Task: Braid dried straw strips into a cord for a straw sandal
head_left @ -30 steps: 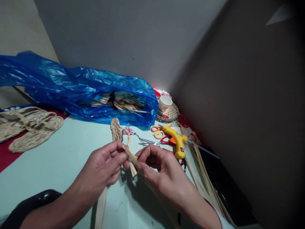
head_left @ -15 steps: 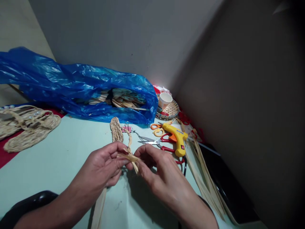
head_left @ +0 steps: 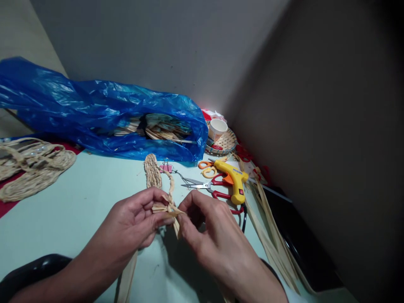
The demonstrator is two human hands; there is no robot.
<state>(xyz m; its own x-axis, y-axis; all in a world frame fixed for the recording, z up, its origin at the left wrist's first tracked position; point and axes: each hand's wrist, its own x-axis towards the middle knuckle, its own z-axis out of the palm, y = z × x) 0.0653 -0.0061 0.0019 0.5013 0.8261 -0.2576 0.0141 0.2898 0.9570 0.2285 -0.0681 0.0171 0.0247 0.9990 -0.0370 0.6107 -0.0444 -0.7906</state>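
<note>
Between my hands is a braid of pale dried plant fibre [head_left: 171, 185], its loose strands spread at the near end. My left hand [head_left: 139, 216] pinches strands of it from the left, the thumb toward me. From the right, my right hand [head_left: 208, 223] grips another strand between thumb and fingertips. The braid's far end runs up to a pink binder clip [head_left: 166, 168]. Just behind my left fingers lies a coiled woven fibre sole [head_left: 152, 170]. A long flat fibre strip [head_left: 128, 275] hangs below my left hand.
A blue plastic bag [head_left: 94, 109] of dried strips lies at the back. Red-handled scissors [head_left: 205, 185] and a yellow glue gun [head_left: 235, 179] lie to the right. A basket [head_left: 232, 141] holds a white cup [head_left: 217, 128]. Woven sandals [head_left: 38, 172] lie left, a black device [head_left: 303, 240] right.
The strands at the braid's near end have shifted: one bundle now points left and another hangs down between my hands. Both hands stay at the braid; the view has shifted slightly.
</note>
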